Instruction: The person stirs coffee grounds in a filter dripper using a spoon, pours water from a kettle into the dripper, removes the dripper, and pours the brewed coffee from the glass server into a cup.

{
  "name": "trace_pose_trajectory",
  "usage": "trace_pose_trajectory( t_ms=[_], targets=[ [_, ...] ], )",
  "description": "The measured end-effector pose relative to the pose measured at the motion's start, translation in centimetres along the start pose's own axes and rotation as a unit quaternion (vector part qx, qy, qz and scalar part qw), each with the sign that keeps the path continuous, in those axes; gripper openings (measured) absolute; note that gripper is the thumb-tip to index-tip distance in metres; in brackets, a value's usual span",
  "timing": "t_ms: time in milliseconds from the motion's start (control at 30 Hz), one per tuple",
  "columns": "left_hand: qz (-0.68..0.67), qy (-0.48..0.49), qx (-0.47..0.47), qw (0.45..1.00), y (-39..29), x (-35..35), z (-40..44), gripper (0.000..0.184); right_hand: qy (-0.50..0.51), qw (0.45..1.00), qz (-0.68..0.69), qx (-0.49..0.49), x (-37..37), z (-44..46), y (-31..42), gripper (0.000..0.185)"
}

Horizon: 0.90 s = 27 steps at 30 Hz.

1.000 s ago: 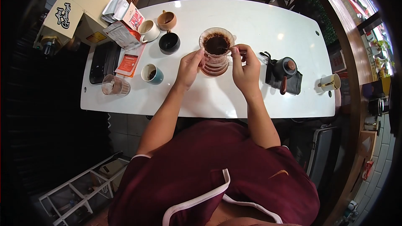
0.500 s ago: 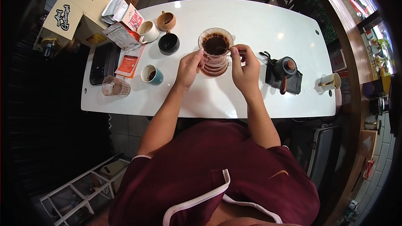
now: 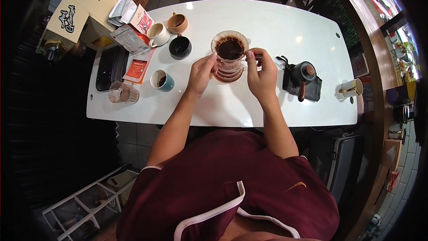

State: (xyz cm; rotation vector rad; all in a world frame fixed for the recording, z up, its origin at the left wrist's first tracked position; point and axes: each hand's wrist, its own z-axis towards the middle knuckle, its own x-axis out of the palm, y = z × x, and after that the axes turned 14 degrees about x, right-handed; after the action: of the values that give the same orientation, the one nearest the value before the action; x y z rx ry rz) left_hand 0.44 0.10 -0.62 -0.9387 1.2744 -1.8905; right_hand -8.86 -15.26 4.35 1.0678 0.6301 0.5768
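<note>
A clear coffee dripper (image 3: 221, 38) with dark wet coffee grounds (image 3: 230, 49) inside sits on a glass coffee server (image 3: 229, 77). My left hand (image 3: 203, 73) grips the dripper's near left side, its thumb up against the wall. At the right rim, my right hand (image 3: 262, 71) is closed on the dark handle of a spoon (image 3: 257, 56). The spoon's other end reaches into the coffee and is mostly hidden there.
Left of the dripper stand a black cup (image 3: 180, 48), a white mug (image 3: 157, 35), an orange mug (image 3: 177, 22), a teal cup (image 3: 166, 82) and a glass (image 3: 129, 93). To the right are a dark kettle (image 3: 299, 72) and another mug (image 3: 352, 88). All rest on the white table (image 3: 276, 22).
</note>
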Motion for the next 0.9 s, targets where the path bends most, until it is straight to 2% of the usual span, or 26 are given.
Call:
trace_pose_trajectory(
  t_ms=[200,500,667,767,900],
  targets=[
    [0.004,0.002,-0.001,1.0,-0.2,0.1,0.0,0.038,-0.012,1.0,0.015,-0.018,-0.1,1.2,0.1,0.01],
    [-0.002,-0.001,-0.006,1.0,-0.5,0.2,0.0,0.038,-0.002,0.998,-0.053,-0.041,0.0,2.7,0.3,0.013],
    [-0.002,0.004,0.002,1.0,0.0,0.0,0.0,0.037,-0.032,0.996,-0.066,-0.057,-0.2,2.5,0.3,0.013],
    [-0.001,0.001,0.002,1.0,-0.1,0.0,0.0,0.037,-0.031,0.999,-0.037,-0.011,-0.3,2.1,0.3,0.013],
    [-0.004,0.005,-0.009,1.0,-0.1,-0.1,0.0,0.036,-0.046,0.999,0.0,-0.027,-0.5,1.8,0.7,0.013]
  ],
)
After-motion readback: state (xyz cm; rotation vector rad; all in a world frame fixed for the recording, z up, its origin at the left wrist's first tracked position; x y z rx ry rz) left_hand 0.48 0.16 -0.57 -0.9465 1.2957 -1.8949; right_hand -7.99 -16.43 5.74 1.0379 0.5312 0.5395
